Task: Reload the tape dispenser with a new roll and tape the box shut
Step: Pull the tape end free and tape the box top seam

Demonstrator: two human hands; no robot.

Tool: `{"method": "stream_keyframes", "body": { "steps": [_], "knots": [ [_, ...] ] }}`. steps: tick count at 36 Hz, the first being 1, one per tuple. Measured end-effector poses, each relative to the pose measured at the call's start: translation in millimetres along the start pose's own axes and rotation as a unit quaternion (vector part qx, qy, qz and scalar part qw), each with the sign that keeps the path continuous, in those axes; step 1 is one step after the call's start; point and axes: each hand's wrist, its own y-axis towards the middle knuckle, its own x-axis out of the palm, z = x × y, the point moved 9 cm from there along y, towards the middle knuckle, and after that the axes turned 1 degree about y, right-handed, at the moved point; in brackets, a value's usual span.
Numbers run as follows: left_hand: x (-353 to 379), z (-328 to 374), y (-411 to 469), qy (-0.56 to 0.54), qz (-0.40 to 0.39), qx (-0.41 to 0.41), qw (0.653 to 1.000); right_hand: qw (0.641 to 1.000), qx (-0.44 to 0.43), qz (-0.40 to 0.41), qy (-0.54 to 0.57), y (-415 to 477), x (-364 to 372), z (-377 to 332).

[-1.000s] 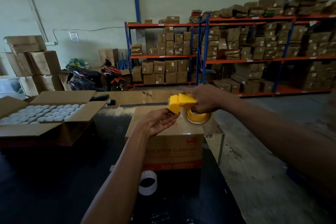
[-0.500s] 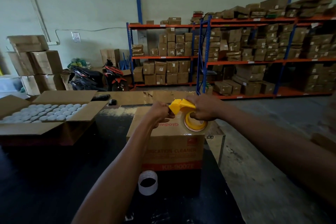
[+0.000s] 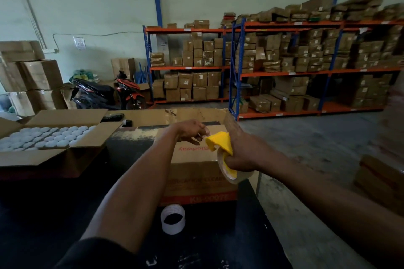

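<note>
Yellow tape dispenser with clear roll tilted above closed brown box.

Free: dark table near-left | Obstacles: empty tape core near box; open carton far-left

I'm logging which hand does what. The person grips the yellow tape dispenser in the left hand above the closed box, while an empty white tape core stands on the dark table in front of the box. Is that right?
Not quite. The head view shows the yellow tape dispenser gripped in the right hand; the left hand only pinches at its front edge. The rest holds: it is above the closed box, and the empty white tape core stands on the dark table in front of it.
</note>
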Motion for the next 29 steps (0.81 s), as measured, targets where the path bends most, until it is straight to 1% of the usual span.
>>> {"method": "stream_keyframes", "body": {
  "steps": [3,6,9,12,15,19,22,24,26,29],
  "knots": [
    [11.9,3.3,9.5,0.01,-0.014,-0.002,1.0,0.998,0.036,-0.009,0.042,-8.3,8.8,7.4],
    [22.2,10.7,22.0,0.008,-0.024,0.003,1.0,0.997,0.031,0.001,0.066,-13.7,20.4,2.1],
    [24.1,13.2,30.9,0.051,-0.015,0.019,0.998,0.995,0.038,0.043,0.086,-16.4,24.3,2.3],
    [21.4,15.1,41.9,0.092,-0.003,0.065,0.994,0.992,0.053,0.075,0.087,-22.6,25.6,2.4],
    [21.2,17.8,52.6,0.12,0.013,0.12,0.985,0.994,0.064,0.075,0.054,-25.0,33.4,3.0],
    [21.0,15.7,71.9,0.141,0.035,0.164,0.976,0.992,0.088,0.066,0.06,-17.4,35.1,2.9],
    [7.1,8.4,84.4,0.136,0.07,0.172,0.973,0.994,0.091,0.029,0.057,-8.4,35.4,-2.2],
    [2.1,2.3,96.1,0.144,0.063,0.174,0.972,0.994,0.087,0.005,0.063,-1.7,39.9,-5.5],
    [1.7,-4.2,103.1,0.153,0.052,0.176,0.971,0.993,0.095,-0.002,0.074,4.0,42.5,-2.6],
    [-4.1,-11.1,117.6,0.135,0.071,0.184,0.971,0.99,0.108,-0.001,0.088,18.0,44.4,3.0]
  ]
}}
